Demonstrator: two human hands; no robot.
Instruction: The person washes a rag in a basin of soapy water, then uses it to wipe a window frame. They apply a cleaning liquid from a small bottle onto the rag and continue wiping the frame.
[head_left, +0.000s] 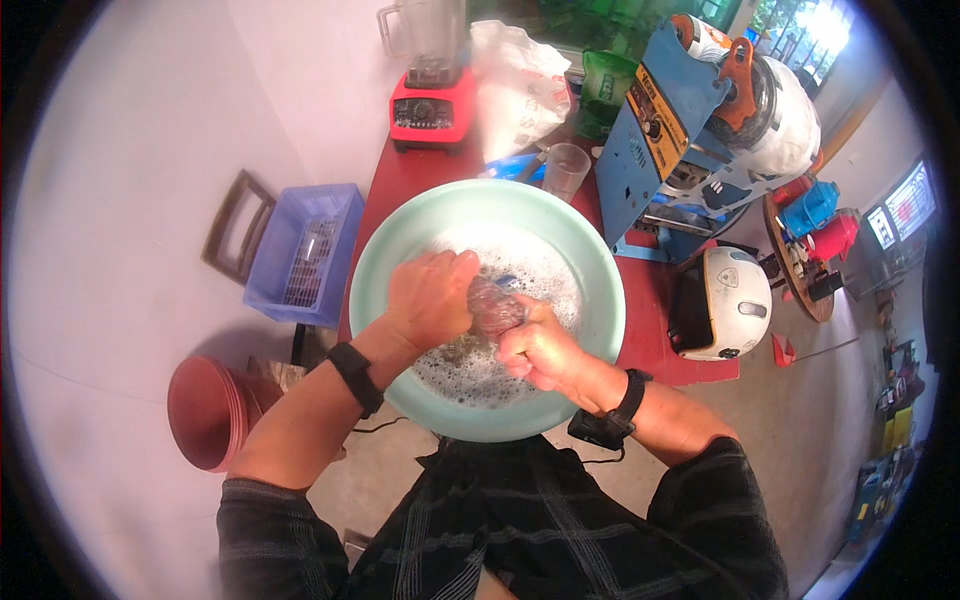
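A pale green basin [607, 300] stands in front of me, holding foamy water [470, 385]. Over the suds I hold a dark purplish-brown, wet, shiny bundle [490, 306]; it looks like bunched cloth, but its exact kind is unclear. My right hand [543, 346] closes around its right end, thumb and fingers pressed in. At its left end my left hand [428, 296] is curled, knuckles up, with the fingertips hidden. Something small and dark blue [507, 281] shows in the foam just beyond the bundle.
The basin rests on a red table [655, 345]. Beyond it stand a clear cup [567, 172], a red blender [432, 110] and a blue machine [635, 170]. A white helmet [738, 303] lies to the right. At left are a blue crate [270, 280] and stacked reddish buckets [205, 415].
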